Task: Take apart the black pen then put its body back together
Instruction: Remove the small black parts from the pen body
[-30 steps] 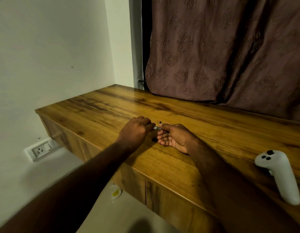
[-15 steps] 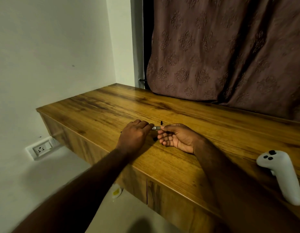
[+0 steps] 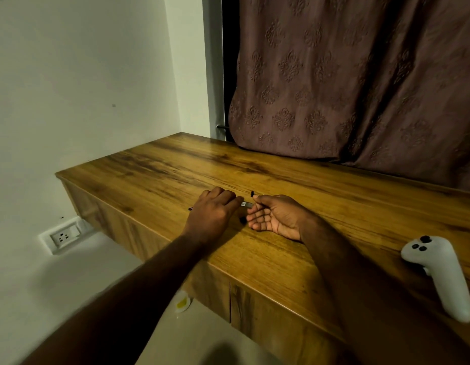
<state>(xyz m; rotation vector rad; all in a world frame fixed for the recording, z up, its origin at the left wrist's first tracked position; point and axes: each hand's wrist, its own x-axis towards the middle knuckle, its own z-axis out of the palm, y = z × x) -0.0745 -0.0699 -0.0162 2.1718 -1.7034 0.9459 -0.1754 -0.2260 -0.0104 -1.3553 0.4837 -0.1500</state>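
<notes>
The black pen (image 3: 245, 204) lies level between my two hands just above the wooden counter (image 3: 294, 259). Only a short stretch with a pale label shows between the fingers. My left hand (image 3: 211, 214), knuckles up, is closed around the pen's left part, and a thin dark tip (image 3: 190, 208) pokes out at its left side. My right hand (image 3: 277, 216), palm up, pinches the pen's right end between thumb and forefinger. A small black piece (image 3: 252, 193) stands just above my right thumb. A dark spot (image 3: 243, 220) sits on the counter below the pen; I cannot tell whether it is a part or a shadow.
A white hand controller (image 3: 439, 275) lies on the counter at the right. A brown patterned curtain (image 3: 360, 88) hangs behind the counter. A white wall (image 3: 83, 88) bounds the left end, with a socket (image 3: 62, 236) low down. A small white-and-yellow object (image 3: 183, 302) lies on the floor below.
Both hands hold the pen much as before. Only the camera view has shifted slightly.
</notes>
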